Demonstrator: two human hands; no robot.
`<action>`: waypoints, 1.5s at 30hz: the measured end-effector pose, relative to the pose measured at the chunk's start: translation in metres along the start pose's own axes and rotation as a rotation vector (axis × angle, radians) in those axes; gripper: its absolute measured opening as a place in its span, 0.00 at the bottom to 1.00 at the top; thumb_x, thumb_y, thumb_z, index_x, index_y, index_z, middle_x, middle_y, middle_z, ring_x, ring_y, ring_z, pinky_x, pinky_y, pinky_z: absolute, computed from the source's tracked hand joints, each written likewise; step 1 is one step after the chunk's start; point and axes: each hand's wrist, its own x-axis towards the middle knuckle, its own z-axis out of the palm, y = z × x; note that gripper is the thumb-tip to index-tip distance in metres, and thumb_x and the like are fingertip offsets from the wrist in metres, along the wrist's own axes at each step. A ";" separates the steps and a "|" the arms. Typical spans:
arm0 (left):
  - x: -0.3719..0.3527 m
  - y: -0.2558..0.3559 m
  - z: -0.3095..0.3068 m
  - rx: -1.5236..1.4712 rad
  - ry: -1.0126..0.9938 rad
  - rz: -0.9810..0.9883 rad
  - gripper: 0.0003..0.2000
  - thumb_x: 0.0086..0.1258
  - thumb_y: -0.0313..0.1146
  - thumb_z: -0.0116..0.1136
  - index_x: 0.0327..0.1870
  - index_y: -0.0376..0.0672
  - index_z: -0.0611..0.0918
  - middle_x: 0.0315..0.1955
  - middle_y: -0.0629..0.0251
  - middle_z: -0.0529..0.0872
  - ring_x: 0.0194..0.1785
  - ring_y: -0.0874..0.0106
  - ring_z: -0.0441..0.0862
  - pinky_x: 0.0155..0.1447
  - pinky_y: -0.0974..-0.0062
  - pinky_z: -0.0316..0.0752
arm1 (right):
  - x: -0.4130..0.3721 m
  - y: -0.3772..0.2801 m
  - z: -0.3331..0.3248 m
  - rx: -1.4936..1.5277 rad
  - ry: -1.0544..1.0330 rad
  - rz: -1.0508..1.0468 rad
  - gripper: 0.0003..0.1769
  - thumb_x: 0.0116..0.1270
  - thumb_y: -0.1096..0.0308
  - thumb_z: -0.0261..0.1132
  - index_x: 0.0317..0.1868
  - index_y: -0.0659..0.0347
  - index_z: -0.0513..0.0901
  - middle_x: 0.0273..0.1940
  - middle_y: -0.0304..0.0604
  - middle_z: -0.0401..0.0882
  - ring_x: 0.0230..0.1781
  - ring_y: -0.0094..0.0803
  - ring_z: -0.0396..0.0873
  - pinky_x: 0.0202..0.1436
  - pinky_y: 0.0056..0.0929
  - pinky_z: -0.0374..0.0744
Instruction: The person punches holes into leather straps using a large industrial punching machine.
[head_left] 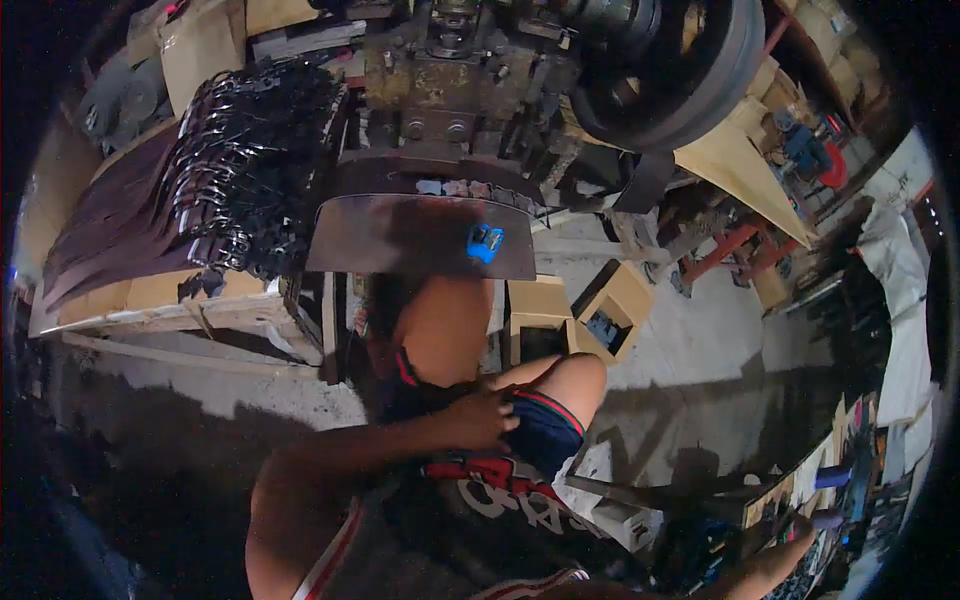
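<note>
Plainly, the seated person's left hand (487,415) lies near the middle of the view, fingers bent and half-closed on the hem of the shorts (545,428) over the thigh. Whether it pinches the cloth I cannot tell. At five o'clock the right arm (768,570) reaches into dark clutter, where its hand is too murky to read. Toward twelve o'clock from the knees sits a rusty plate (400,235) with a small blue piece (485,243) on it, and the press (450,85) stands behind. A heap of dark metal parts (250,150) lies at ten o'clock. Open boxes (612,300) stand on the floor at two o'clock of the shorts.
</note>
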 end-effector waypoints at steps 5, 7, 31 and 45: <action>0.013 -0.012 -0.032 -0.152 0.033 -0.052 0.29 0.60 0.52 0.62 0.57 0.41 0.78 0.58 0.54 0.76 0.68 0.55 0.64 0.69 0.45 0.56 | 0.025 0.028 -0.001 -0.101 0.040 0.073 0.24 0.70 0.51 0.55 0.54 0.64 0.75 0.55 0.45 0.73 0.54 0.37 0.71 0.58 0.35 0.70; -0.010 -0.012 -0.067 0.247 0.257 -0.146 0.29 0.59 0.49 0.63 0.58 0.40 0.77 0.59 0.54 0.75 0.70 0.54 0.62 0.70 0.52 0.60 | 0.032 0.039 -0.002 -0.140 0.034 0.095 0.25 0.70 0.51 0.55 0.54 0.64 0.75 0.55 0.45 0.73 0.54 0.37 0.71 0.58 0.35 0.70; -0.013 -0.059 -0.099 0.295 0.401 -0.097 0.11 0.57 0.32 0.58 0.40 0.42 0.81 0.37 0.59 0.82 0.45 0.57 0.81 0.51 0.57 0.75 | 0.142 0.197 -0.030 -0.560 -0.030 0.297 0.27 0.70 0.51 0.56 0.56 0.67 0.73 0.56 0.49 0.75 0.54 0.39 0.73 0.59 0.35 0.70; -0.050 -0.055 -0.159 0.040 0.369 -0.062 0.20 0.63 0.43 0.61 0.52 0.43 0.80 0.51 0.53 0.81 0.55 0.50 0.78 0.58 0.54 0.74 | 0.200 0.221 -0.030 -0.806 -0.108 0.257 0.28 0.70 0.51 0.57 0.57 0.69 0.73 0.57 0.52 0.75 0.54 0.40 0.74 0.59 0.36 0.70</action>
